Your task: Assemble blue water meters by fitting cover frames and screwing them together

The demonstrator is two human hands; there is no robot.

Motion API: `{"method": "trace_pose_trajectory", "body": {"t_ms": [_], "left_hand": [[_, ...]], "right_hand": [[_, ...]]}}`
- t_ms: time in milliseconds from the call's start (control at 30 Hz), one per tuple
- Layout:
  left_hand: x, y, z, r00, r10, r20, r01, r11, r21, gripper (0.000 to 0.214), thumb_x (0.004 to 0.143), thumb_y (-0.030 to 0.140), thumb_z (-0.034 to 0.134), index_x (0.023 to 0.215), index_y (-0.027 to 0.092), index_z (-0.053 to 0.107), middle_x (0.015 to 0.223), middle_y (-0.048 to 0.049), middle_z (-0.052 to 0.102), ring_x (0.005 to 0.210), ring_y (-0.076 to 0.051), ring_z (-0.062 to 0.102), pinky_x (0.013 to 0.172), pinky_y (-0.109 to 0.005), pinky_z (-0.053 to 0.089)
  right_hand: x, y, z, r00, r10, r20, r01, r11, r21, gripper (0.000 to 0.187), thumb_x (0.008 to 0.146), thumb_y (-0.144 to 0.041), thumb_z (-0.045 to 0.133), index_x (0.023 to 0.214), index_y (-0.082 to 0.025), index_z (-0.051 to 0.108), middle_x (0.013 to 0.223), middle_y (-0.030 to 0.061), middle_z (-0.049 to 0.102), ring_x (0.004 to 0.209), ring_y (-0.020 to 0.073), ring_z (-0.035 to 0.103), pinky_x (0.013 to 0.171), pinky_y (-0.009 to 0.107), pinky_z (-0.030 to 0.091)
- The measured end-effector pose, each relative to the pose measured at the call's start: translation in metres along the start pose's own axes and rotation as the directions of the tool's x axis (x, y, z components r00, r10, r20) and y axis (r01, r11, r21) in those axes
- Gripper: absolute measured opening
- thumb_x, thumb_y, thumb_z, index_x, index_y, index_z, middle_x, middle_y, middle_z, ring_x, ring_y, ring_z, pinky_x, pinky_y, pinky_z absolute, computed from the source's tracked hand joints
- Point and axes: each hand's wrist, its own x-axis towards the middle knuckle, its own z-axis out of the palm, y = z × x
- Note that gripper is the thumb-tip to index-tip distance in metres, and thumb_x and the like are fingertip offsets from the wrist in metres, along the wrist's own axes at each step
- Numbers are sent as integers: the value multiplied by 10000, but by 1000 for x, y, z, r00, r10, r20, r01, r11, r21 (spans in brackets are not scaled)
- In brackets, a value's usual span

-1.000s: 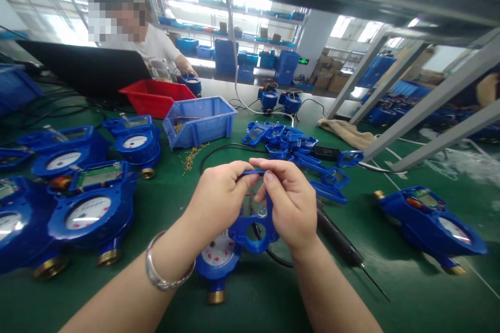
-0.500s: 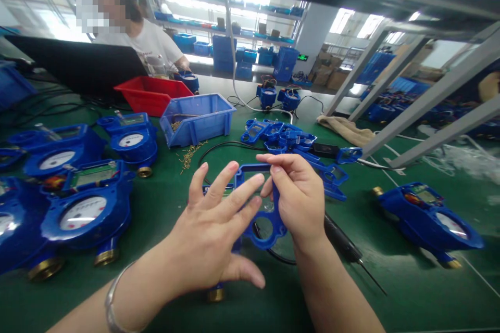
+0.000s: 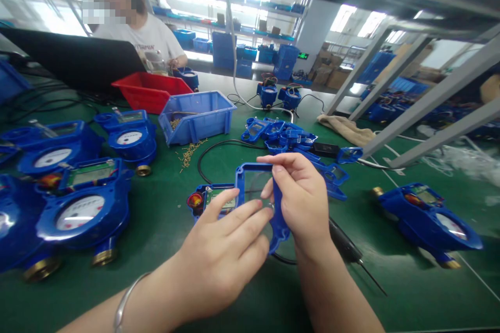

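A blue plastic water meter cover, with a window opening, is held upright by my right hand, thumb and fingers closed on its right edge. My left hand lies across the lower part of the cover, its fingers stretched out and its thumb hidden. Its fingertips are over the opening; whether they touch the cover I cannot tell. Partly hidden behind the left hand is an uncovered blue water meter with a display and a round red-and-yellow part. To the right of my right wrist lies a black electric screwdriver.
Several blue water meters stand at left, and another meter at right. A blue bin of screws sits beside a red bin, with loose screws in front. Blue covers are piled behind my hands. A co-worker sits opposite.
My left hand has lowered slightly and its spread fingers have drawn together across the cover. More of the meter behind it shows. My right hand keeps its hold, and the cover has tilted slightly.
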Motion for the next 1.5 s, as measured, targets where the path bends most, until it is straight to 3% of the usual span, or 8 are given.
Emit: {"method": "trace_pose_trajectory", "body": {"t_ms": [167, 300, 467, 567, 667, 800, 1033, 1500], "left_hand": [[9, -7, -24, 918, -378, -120, 332, 897, -291, 105, 803, 289, 652, 791, 184, 654, 1054, -41, 714, 954, -198, 665, 932, -345, 478], [19, -26, -36, 524, -849, 65, 515, 255, -818, 284, 766, 480, 642, 850, 209, 655, 890, -17, 735, 812, -229, 691, 738, -381, 574], [21, -36, -29, 484, -806, 340, 396, -145, -907, 318, 763, 482, 639, 831, 172, 662, 818, -54, 730, 799, -239, 678, 745, -400, 566], [10, -40, -30, 482, -818, 312, 435, -86, -896, 322, 793, 477, 603, 868, 171, 671, 839, -64, 724, 781, -221, 671, 721, -372, 564], [-16, -51, -34, 434, -900, 49, 631, 265, -729, 219, 775, 369, 655, 923, 210, 683, 941, -36, 705, 850, -193, 653, 766, -326, 541], [-58, -69, -32, 580, -812, -62, 774, 573, -269, 105, 782, 273, 629, 812, 208, 706, 919, -39, 688, 879, -192, 634, 804, -319, 512], [-63, -76, -17, 624, -763, 172, 782, 605, -153, 213, 833, 289, 547, 945, 195, 702, 827, -41, 641, 784, -179, 622, 688, -301, 506], [-49, -60, -29, 511, -819, 261, 857, 462, -228, 195, 792, 261, 550, 839, 195, 728, 760, -48, 737, 684, -202, 676, 576, -294, 530]], "right_hand": [[-3, -4, -7, 984, -180, 20, 180, 984, -17, 301, 896, -467, 442, 1069, -257, 571, 1126, 57, 640, 654, 131, 648, 561, 287, 526], [-4, 4, -3, 802, -485, 350, 588, 744, -317, 810, 700, -473, 712, 1386, -319, 309, 1485, 63, 307, 1328, 301, 350, 1080, 475, 322], [-1, 21, 13, 662, -548, 511, 749, 466, -471, 917, 716, -308, 722, 1441, -252, 165, 1383, 150, 421, 1307, 303, 364, 1104, 532, 239], [-1, 27, 16, 695, -545, 469, 719, 518, -463, 882, 710, -298, 723, 1426, -272, 209, 1323, 138, 472, 1236, 299, 441, 1044, 516, 342], [0, 30, 14, 863, -416, 286, 499, 793, -351, 826, 687, -320, 752, 1378, -311, 299, 1327, 94, 475, 1226, 286, 458, 1045, 499, 356], [7, 32, 14, 986, -92, 136, 81, 993, 84, 656, 667, -438, 749, 1235, -281, 461, 1196, 79, 570, 1088, 273, 572, 957, 482, 452], [16, 45, 25, 983, 117, 142, -154, 944, 291, 582, 629, -443, 759, 1119, -230, 529, 1084, 80, 610, 937, 244, 626, 815, 416, 536], [15, 56, 31, 967, 166, 194, -219, 929, 297, 527, 666, -462, 718, 1104, -246, 519, 1021, 60, 609, 916, 230, 626, 785, 406, 548]]}}
